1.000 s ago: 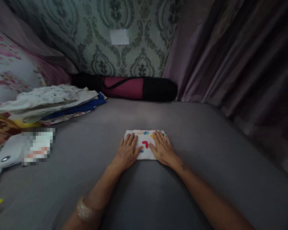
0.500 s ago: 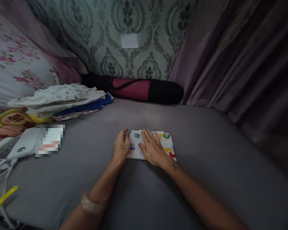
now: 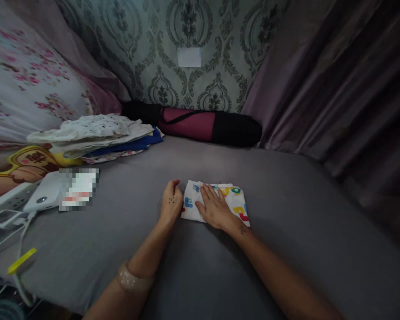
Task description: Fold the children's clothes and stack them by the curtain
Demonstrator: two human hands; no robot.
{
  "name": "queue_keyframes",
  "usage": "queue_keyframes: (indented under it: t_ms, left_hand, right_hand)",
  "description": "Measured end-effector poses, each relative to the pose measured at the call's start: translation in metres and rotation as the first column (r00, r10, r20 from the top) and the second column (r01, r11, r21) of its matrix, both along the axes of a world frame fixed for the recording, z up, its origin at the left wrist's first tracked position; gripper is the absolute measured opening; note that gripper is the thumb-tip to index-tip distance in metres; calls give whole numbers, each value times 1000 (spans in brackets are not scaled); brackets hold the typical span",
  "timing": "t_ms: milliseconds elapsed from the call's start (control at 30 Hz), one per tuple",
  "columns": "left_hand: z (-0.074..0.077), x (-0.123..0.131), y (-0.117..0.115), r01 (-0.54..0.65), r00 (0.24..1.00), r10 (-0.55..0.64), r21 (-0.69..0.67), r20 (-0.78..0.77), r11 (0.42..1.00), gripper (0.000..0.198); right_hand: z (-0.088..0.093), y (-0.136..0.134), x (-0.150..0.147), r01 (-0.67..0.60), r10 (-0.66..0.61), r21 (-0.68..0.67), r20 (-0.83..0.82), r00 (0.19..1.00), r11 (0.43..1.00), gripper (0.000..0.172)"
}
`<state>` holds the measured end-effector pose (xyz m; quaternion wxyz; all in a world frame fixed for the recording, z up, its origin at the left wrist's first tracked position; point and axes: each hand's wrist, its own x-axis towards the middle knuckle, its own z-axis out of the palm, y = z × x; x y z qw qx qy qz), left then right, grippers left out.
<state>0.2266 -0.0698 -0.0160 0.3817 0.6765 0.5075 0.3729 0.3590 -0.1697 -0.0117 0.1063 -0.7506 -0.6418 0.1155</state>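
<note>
A folded white cloth (image 3: 194, 212) printed with colourful letters and figures lies flat on the grey bed sheet. My right hand (image 3: 215, 209) is spread palm down on top of it, fingers pointing away from me. At the cloth's left edge, my left hand (image 3: 172, 200) stands on its side, thumb uppermost and fingers curled in. Its fingertips are hidden, so I cannot make out whether any cloth is between them.
Folded clothes (image 3: 100, 133) are piled at the back left, near a brown and yellow cushion (image 3: 30, 166). A power strip (image 3: 13, 200), a white device (image 3: 48, 191) and cables lie left. Along the wall lies a black and maroon long bag (image 3: 193, 124).
The view has turned slightly left. My left hand's thumb now sits a little apart from the cloth's top left corner, and more of its left side shows. My right hand remains flat on it.
</note>
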Motion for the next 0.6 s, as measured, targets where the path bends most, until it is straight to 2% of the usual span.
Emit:
queue_keyframes:
  t_ms: [100, 267, 433, 600]
  left_hand:
    - [1, -1, 0, -13, 999, 13, -12, 34, 1000, 32]
    - [-2, -1, 4, -60, 993, 61, -14, 105, 998, 28]
    - [-7, -3, 9, -94, 988, 97, -27, 122, 995, 26]
    - [-9, -3, 9, -62, 994, 66, -50, 87, 997, 28]
  right_hand:
    - [8, 4, -8, -2, 2, 23, 9, 1000, 1000, 61]
    - [13, 18, -32, -103, 100, 135, 27, 995, 985, 59]
    - [-2, 30, -44, -113, 110, 121, 39, 993, 986, 60]
    - [-11, 33, -45, -102, 102, 94, 2, 995, 990, 62]
